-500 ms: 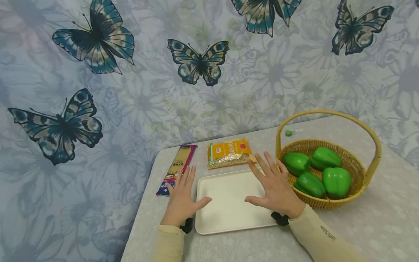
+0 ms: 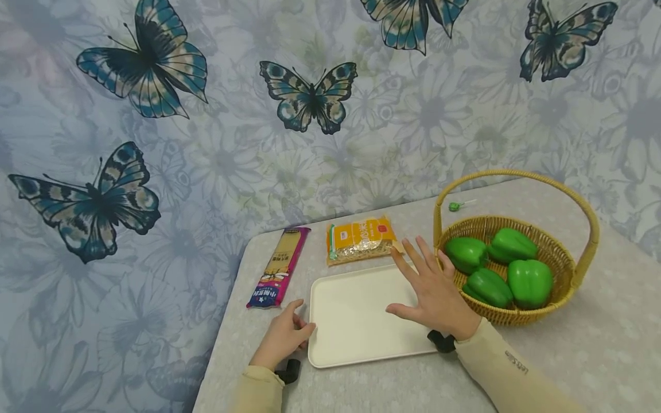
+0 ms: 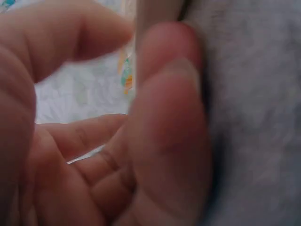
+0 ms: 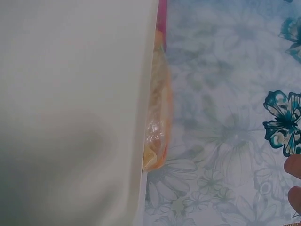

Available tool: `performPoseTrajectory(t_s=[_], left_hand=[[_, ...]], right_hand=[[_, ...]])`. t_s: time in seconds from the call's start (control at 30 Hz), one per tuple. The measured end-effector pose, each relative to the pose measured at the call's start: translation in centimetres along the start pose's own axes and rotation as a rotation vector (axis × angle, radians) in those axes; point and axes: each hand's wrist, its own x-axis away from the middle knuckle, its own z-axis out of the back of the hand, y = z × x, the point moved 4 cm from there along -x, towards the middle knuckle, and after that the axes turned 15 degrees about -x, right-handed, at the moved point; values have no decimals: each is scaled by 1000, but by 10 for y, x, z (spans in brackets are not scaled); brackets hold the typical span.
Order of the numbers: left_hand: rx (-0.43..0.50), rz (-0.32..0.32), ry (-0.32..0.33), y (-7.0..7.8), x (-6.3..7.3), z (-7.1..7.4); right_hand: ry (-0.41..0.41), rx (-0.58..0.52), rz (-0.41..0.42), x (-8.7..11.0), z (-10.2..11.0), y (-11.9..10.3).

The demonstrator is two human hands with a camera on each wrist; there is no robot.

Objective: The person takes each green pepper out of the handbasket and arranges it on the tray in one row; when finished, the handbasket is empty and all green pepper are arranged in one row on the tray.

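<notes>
A cream rectangular tray (image 2: 356, 321) lies flat on the table. My left hand (image 2: 281, 338) is at its left rim, fingers loosely bent and thumb tip right at the edge. In the left wrist view a gap shows between the bent index finger (image 3: 89, 33) and the thumb (image 3: 169, 117); the thumb overlaps the tray's side (image 3: 157, 14). Over the tray's right part hovers my right hand (image 2: 434, 292), fingers spread and holding nothing. Behind the tray lies an orange bag of dry grain-like food (image 2: 358, 240); a long purple packet of noodles (image 2: 281, 264) is at the left.
A wicker basket (image 2: 516, 318) with a tall arched handle holds several green bell peppers (image 2: 531, 284), close beside the right hand. Behind it on the table (image 2: 609, 344) lies a small green lollipop (image 2: 454, 206). A butterfly-patterned wall covering (image 2: 222, 155) rises along the table's back edge.
My left hand has lowered and drawn back toward me, its spread fingers now bent at the tray's left rim. The right hand stays about where it was.
</notes>
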Motion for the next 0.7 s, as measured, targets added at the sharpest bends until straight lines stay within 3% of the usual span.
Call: performPoseTrajectory(t_s=[0.17, 0.37, 0.53, 0.7], left_hand=[[22, -45, 29, 1, -2, -2], [12, -56, 27, 2, -3, -5], [1, -66, 40, 4, -2, -4], [1, -57, 38, 2, -2, -5]], right_hand=[[51, -24, -13, -2, 11, 0], [209, -171, -75, -6, 41, 15], [294, -297, -197, -14, 78, 35], [239, -330, -407, -22, 107, 64]])
